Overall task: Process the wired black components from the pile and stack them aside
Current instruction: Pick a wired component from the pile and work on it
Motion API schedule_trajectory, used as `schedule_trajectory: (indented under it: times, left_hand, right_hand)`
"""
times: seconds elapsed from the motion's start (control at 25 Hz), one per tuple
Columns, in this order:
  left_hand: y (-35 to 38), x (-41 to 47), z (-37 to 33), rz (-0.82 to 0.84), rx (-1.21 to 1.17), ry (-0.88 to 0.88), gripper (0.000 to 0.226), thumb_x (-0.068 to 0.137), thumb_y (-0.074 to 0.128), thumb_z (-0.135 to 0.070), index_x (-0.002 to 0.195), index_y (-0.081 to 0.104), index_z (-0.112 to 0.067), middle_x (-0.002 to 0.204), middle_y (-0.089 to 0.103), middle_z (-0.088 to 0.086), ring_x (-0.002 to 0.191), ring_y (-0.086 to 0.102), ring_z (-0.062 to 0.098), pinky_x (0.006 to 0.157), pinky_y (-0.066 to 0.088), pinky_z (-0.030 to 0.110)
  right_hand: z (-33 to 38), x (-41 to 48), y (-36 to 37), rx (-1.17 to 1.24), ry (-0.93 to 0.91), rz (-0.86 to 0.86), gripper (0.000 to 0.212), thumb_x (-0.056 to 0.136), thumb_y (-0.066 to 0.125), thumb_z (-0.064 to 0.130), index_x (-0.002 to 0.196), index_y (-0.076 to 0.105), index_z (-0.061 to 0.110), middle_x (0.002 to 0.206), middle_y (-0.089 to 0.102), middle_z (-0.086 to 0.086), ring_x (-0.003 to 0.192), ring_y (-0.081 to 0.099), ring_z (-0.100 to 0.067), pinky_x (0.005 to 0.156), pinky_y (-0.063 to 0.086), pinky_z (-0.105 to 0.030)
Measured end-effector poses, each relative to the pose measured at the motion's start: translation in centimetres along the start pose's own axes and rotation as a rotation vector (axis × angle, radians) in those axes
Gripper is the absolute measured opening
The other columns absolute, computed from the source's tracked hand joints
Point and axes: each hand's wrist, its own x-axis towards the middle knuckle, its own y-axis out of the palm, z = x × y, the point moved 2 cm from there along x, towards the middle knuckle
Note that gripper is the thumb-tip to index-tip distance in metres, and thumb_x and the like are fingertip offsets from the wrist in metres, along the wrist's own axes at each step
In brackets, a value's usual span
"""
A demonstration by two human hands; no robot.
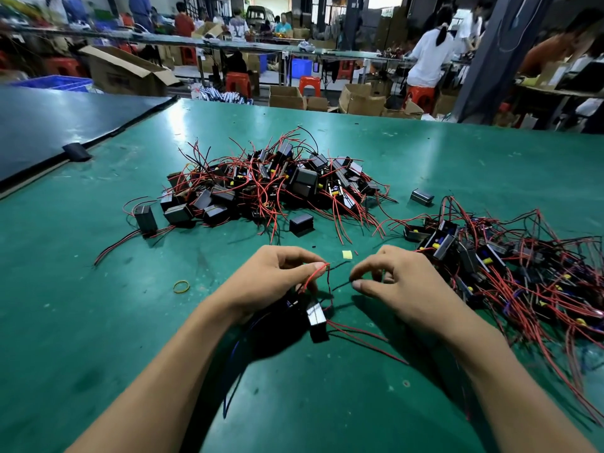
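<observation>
Down at the bottom of the frame two bare forearms reach in over the green table (pixel 98 322). The left hand (pixel 274 282), just left of centre, has its fingers curled, and thumb and forefinger pinch a red wire (pixel 315 273) that loops down toward the wrist. The right hand (pixel 402 289), just right of centre, is curled the same way, its thumb and forefinger pinching the end of a black wire (pixel 343 285). Both wires lead down to a black component (pixel 317 318), a small box with a shiny face, sitting below and between the two hands. More red leads trail from it toward the lower right. Whether it rests on the table or hangs by its wires, I cannot tell.

Left of the left hand a yellow rubber band (pixel 181 286) lies flat on the table, and a small yellow scrap (pixel 347 255) lies just beyond the fingertips. At the right edge, close beside the right hand, spreads a loose heap (pixel 510 276) of black boxes tangled in red and black wire.

Farther back, in the middle of the frame, sits the main pile (pixel 271 184) of wired components. A few lie singly round it: one (pixel 301 223) in front, one (pixel 146 219) upright to the left, one (pixel 422 196) to the right.

A dark mat (pixel 49 125) fills the upper left. Across the top are cardboard boxes (pixel 124 71), red stools (pixel 309 85) and people at long benches.
</observation>
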Motion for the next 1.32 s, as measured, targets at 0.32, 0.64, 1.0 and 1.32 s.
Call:
schedule_trajectory:
  times: [0.32,0.64,1.0,1.32]
  left_hand:
    - [-0.2,0.0,0.6,-0.041,-0.161,-0.06,0.011,0.091,0.066,-0.009,0.096,0.073,-0.002,0.061,0.061,0.0,0.048,0.051,0.009,0.048,0.043,0.016]
    - [-0.4,0.5,1.2,-0.189,-0.232,-0.088,0.018,0.093,0.057,0.0,0.104,0.068,-0.01,0.085,0.072,0.01,0.056,0.063,0.02,0.059,0.056,0.03]
    - [0.4,0.3,0.9,-0.104,-0.304,-0.047,0.027,0.091,0.059,0.005,0.114,0.063,-0.008,0.08,0.072,0.003,0.068,0.072,0.018,0.053,0.052,0.019]
    - [0.5,0.1,0.4,-0.04,-0.454,-0.097,0.017,0.093,0.057,0.0,0.102,0.069,-0.008,0.077,0.071,0.012,0.062,0.069,0.021,0.05,0.053,0.023]
  right_hand:
    - [0.9,0.0,2.4,0.303,0.23,-0.111,0.007,0.085,0.076,0.026,0.08,0.073,0.024,0.074,0.073,0.01,0.059,0.068,-0.002,0.058,0.046,-0.01]
    - [1.1,-0.3,3.1,0.724,0.498,-0.063,0.025,0.091,0.071,0.016,0.11,0.055,0.017,0.082,0.076,-0.01,0.051,0.065,-0.023,0.043,0.044,-0.026]
    - [2.5,-0.1,4.3,1.052,0.405,-0.151,0.021,0.094,0.064,0.005,0.098,0.046,0.015,0.095,0.078,-0.005,0.06,0.062,-0.011,0.053,0.048,-0.022]
    - [2.5,-0.1,4.0,1.074,0.306,-0.075,0.014,0.086,0.074,0.015,0.098,0.067,0.013,0.093,0.077,-0.011,0.067,0.063,-0.009,0.061,0.053,-0.018]
